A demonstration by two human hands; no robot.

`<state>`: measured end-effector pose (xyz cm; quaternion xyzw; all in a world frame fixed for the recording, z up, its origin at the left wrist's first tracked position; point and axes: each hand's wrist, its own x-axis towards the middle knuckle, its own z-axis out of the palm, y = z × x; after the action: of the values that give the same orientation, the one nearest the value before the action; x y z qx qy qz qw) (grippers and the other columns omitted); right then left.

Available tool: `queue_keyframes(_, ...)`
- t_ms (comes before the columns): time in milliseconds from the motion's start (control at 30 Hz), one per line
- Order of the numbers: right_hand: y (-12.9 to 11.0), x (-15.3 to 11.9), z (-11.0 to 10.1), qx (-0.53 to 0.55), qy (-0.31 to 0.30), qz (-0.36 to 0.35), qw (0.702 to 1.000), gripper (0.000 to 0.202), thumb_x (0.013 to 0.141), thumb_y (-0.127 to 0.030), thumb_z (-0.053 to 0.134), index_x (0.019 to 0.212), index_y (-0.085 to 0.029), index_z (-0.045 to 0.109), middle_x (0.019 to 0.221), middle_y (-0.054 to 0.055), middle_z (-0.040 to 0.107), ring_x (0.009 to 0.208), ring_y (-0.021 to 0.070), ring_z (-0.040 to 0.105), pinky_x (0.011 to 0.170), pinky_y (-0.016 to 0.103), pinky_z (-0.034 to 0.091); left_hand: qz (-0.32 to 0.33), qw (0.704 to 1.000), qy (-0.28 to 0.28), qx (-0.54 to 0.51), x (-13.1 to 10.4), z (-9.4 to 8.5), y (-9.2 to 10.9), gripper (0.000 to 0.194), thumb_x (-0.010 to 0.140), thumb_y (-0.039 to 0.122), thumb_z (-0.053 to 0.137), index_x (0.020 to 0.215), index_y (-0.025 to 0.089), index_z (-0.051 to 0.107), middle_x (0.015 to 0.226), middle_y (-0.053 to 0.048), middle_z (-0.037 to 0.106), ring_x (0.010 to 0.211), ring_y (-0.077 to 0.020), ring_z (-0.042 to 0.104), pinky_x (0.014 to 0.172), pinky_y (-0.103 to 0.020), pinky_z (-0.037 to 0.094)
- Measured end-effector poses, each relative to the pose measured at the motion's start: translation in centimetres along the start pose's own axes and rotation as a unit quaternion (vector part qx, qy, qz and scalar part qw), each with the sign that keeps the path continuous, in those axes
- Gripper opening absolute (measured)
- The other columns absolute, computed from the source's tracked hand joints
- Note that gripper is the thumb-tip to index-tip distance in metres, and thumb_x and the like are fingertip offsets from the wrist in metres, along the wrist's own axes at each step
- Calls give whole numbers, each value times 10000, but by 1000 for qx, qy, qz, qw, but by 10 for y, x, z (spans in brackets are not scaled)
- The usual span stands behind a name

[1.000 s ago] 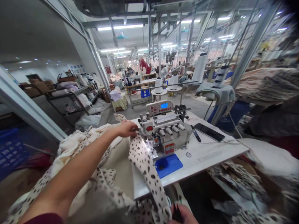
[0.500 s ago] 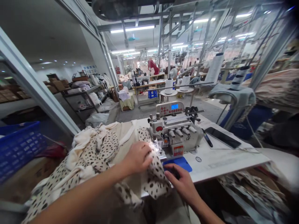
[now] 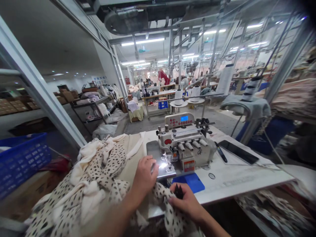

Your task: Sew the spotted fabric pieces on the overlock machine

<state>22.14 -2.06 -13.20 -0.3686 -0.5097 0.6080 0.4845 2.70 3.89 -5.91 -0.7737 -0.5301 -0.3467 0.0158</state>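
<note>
My right hand (image 3: 186, 201) is closed on a strip of cream fabric with black spots (image 3: 170, 210) at the table's front edge. A dark pointed tool (image 3: 178, 191), its kind unclear, also sticks up from this hand. My left hand (image 3: 145, 172) is held with curled fingers just left of the needle area, over the metal plate; whatever its fingertips hold is hidden. Behind both hands stands a white overlock sewing machine (image 3: 186, 141) with a lit blue display. A blue pad (image 3: 190, 182) lies before it. More spotted fabric (image 3: 98, 174) is heaped to the left.
On the table's right lie a black phone (image 3: 238, 151) and a dark-handled cutter (image 3: 221, 152). Thread cones (image 3: 179, 95) stand behind the machine. A blue basket (image 3: 24, 154) is at the far left, and a metal post (image 3: 37, 75) rises there.
The spotted fabric has come off the machine's plate toward me and down, now bunched in my right hand. My left hand has moved slightly down, leaving the plate uncovered.
</note>
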Motion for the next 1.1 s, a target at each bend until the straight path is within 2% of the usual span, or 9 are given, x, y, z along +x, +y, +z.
queue_keyframes(133, -2, 7, 0, 117, 4, 37, 992, 441, 582, -492, 879, 699, -174, 598, 577, -38, 545, 533, 108, 425, 558, 250, 325, -31, 994, 54, -91, -21, -17, 18, 164, 912, 257, 532, 1020, 215, 648, 1039, -101, 639, 967, -249, 604, 885, -417, 509)
queue_keyframes(300, -17, 5, 9, 148, -45, 51, 987, 415, 612, -474, 888, 774, -146, 693, 661, -1, 626, 594, 123, 507, 616, 257, 364, -23, 941, -249, -229, -38, -41, 26, 545, 796, 145, 542, 1325, 274, 520, 1100, -47, 686, 746, -164, 621, 686, -295, 506)
queue_keyframes(400, -21, 0, 15, 150, -63, 56, 985, 400, 602, -449, 901, 778, -149, 703, 647, -16, 611, 594, 114, 499, 615, 248, 356, -31, 904, -376, -203, -33, -52, 12, 425, 727, 128, 546, 1121, 259, 635, 936, 1, 701, 749, -165, 620, 654, -264, 466)
queue_keyframes(500, -20, -1, 20, 159, -69, 74, 982, 426, 558, -445, 918, 762, -153, 685, 636, -24, 601, 575, 103, 479, 592, 237, 339, -19, 899, -422, -116, -18, -70, -7, 311, 672, 128, 563, 942, 241, 665, 877, 16, 690, 781, -174, 612, 646, -255, 426)
queue_keyframes(567, -20, 1, 24, 166, -57, 88, 981, 458, 513, -455, 929, 739, -159, 662, 630, -26, 601, 571, 105, 477, 585, 236, 341, 1, 915, -399, -57, -1, -82, -18, 265, 676, 126, 563, 894, 236, 666, 863, 16, 684, 786, -173, 606, 667, -260, 421)
queue_keyframes(667, -20, 8, 32, 160, -20, 85, 983, 458, 527, -468, 913, 728, -163, 637, 616, -33, 586, 561, 105, 466, 581, 234, 340, 29, 960, -277, 7, 35, -90, -27, 174, 742, 122, 536, 832, 217, 650, 832, -5, 659, 781, -177, 597, 714, -287, 437)
queue_keyframes(833, -12, 12, 34, 124, 74, 50, 988, 373, 626, -444, 841, 762, -163, 636, 657, -23, 595, 613, 124, 487, 625, 245, 384, 75, 991, -112, 3, 78, -56, -22, 279, 826, 101, 506, 1043, 206, 647, 1113, -80, 635, 988, -215, 613, 874, -352, 485)
queue_keyframes(967, 4, 4, 22, 80, 106, 70, 989, 326, 562, -363, 815, 661, -188, 558, 550, -64, 478, 541, 102, 389, 530, 229, 316, 88, 989, -115, -25, 73, -15, -15, 263, 812, 120, 562, 1054, 188, 637, 1049, -83, 649, 955, -218, 628, 857, -352, 516)
queue_keyframes(1100, 3, 0, 10, 58, 58, 81, 993, 257, 596, -336, 748, 643, -193, 540, 525, -76, 420, 502, 88, 315, 490, 229, 257, 80, 991, -102, -16, 49, -1, -6, 148, 815, 196, 619, 960, 186, 652, 1057, -106, 646, 1025, -266, 597, 926, -429, 479)
